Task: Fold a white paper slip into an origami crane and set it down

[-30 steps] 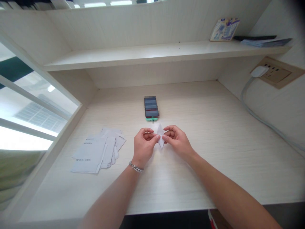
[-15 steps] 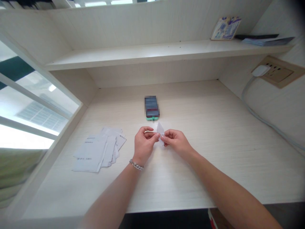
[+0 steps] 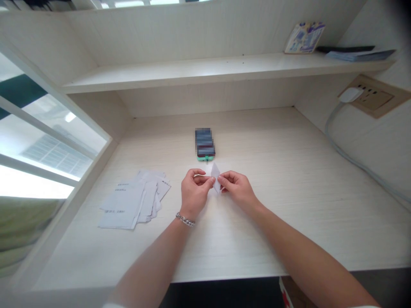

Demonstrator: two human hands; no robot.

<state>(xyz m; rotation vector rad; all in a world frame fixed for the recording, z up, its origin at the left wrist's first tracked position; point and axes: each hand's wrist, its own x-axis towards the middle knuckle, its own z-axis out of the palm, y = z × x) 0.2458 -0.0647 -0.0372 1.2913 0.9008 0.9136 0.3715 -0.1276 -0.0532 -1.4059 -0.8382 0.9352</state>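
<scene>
A small folded paper (image 3: 215, 170) is held at opposite sides, in narrow pinches, by the left hand (image 3: 195, 191) and the right hand (image 3: 238, 188), above the desk (image 3: 289, 171), between its front and back edges. For clean creases, the paper's tips are best aligned before even pressure is applied.

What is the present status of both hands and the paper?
Left hand, right hand: both holding folded paper. Phone beyond it, loose sheets at left; neither seems blocking.
</scene>
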